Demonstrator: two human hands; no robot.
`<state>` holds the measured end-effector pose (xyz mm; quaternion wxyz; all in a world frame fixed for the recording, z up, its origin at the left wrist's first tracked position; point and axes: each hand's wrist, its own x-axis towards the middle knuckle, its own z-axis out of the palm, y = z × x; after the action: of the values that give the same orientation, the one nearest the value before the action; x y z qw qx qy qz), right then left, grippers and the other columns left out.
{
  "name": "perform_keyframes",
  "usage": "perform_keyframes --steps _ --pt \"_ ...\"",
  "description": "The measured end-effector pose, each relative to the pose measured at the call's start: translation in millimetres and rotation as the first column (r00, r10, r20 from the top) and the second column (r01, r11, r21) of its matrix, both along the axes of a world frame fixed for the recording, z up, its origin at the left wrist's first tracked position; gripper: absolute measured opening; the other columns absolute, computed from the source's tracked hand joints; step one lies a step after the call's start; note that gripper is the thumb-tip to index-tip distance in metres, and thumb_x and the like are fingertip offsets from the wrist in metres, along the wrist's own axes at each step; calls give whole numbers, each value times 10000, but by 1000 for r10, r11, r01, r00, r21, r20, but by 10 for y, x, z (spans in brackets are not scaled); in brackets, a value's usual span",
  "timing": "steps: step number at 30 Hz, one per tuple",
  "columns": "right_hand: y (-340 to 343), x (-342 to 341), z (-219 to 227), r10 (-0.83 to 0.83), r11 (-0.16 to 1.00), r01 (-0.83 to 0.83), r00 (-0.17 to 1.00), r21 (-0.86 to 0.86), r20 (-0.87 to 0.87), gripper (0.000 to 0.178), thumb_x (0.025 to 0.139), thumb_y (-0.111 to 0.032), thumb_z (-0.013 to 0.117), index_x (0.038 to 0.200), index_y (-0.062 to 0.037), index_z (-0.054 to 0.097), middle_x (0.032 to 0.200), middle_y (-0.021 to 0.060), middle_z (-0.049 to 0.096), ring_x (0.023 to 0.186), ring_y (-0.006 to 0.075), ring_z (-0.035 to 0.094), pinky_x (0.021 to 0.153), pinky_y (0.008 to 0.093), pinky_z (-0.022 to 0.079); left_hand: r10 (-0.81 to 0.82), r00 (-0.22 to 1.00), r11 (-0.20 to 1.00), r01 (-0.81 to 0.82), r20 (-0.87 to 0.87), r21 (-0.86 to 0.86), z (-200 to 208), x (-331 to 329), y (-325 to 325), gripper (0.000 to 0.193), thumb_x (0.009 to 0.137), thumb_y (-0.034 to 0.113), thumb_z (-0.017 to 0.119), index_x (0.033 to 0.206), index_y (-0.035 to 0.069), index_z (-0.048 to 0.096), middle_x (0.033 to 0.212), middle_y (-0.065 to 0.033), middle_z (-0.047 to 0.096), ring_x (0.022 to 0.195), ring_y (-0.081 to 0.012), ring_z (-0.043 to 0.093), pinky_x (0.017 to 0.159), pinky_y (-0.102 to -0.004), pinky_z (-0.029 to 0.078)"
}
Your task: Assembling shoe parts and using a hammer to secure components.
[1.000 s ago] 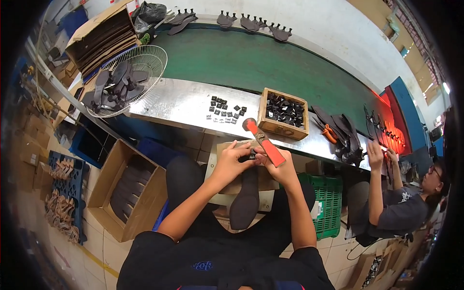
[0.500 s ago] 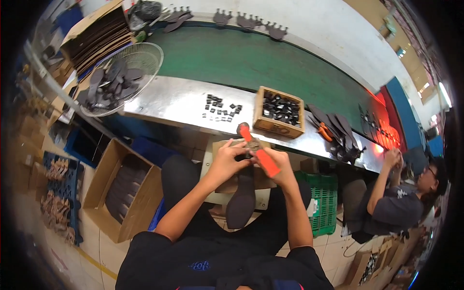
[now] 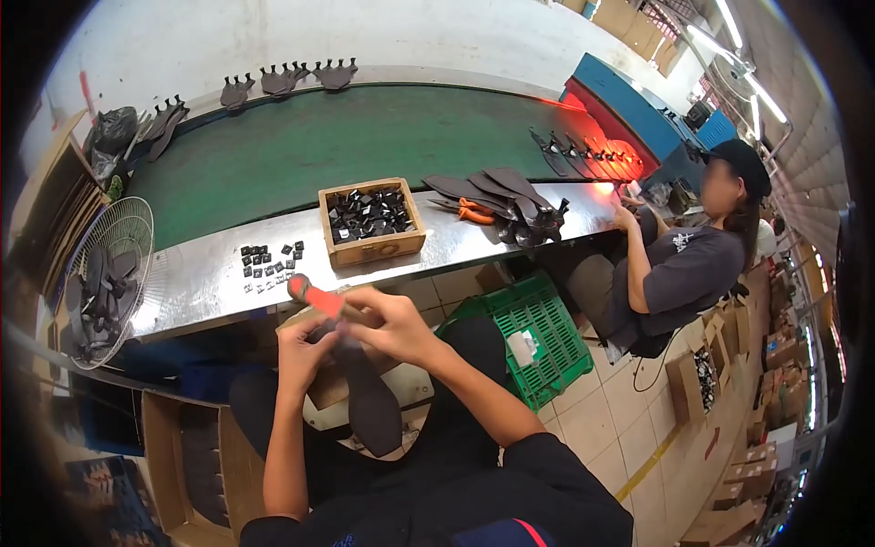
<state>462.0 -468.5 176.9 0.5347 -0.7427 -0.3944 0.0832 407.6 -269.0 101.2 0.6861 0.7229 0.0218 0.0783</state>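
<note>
The right hand (image 3: pixel 394 321) grips an orange-handled tool (image 3: pixel 321 299), the left hand (image 3: pixel 305 351) pinches a dark insole (image 3: pixel 369 406), near a wooden box (image 3: pixel 372 246) of small black pieces (image 3: pixel 366 211) on the counter (image 3: pixel 196 278)

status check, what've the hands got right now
Left hand grips dark sole piece. Right hand holds red-handled tool over it. Nothing blocking.

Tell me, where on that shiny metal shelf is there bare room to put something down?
The metal shelf is bare at its left end, before the small black pieces, and between the wooden box and the pile of dark soles. It is crowded around the soles and the orange pliers.
</note>
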Motion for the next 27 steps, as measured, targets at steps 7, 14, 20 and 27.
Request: perform_keyframes --steps 7,14,20,27 --pt "-291 -703 357 -282 959 282 959 12 -15 511 992 -31 572 1493 -34 467 984 71 658 632 58 529 552 208 452 -98 990 963 67 104 261 76 113 12 269 850 181 788 1031 -13 746 867 -57 738 753 -66 606 690 -256 513" --pt "-217 -817 250 -285 940 313 939 -136 190 489 947 19 622 1421 42 503 951 195 619 753 277 599 706 321 504 -82 997 997 82 0 15 107 67 -13 258 846 110 776 1066 -23 747 953 -74 763 844 -80 666 765 -262 538" --pt "-290 -1002 839 -409 910 410 859 65 307 348 903 64 671 1242 91 600 976 223 643 789 347 661 715 379 537 -148 988 986 150 -35 66 39 5 25 497 839 166 794 1278 -17 652 1092 -84 752 952 -154 682 896 -306 527" --pt "-191 -870 282 -281 939 333 889 -87 362 496 906 85 630 1387 69 512 888 197 600 715 353 590 669 379 521 -66 996 707 0 66 707 -6 -81 -60 1149 860 473 736 1572 -46 -3 1454 -40 575 1418 -294 438 1232 -567 78"
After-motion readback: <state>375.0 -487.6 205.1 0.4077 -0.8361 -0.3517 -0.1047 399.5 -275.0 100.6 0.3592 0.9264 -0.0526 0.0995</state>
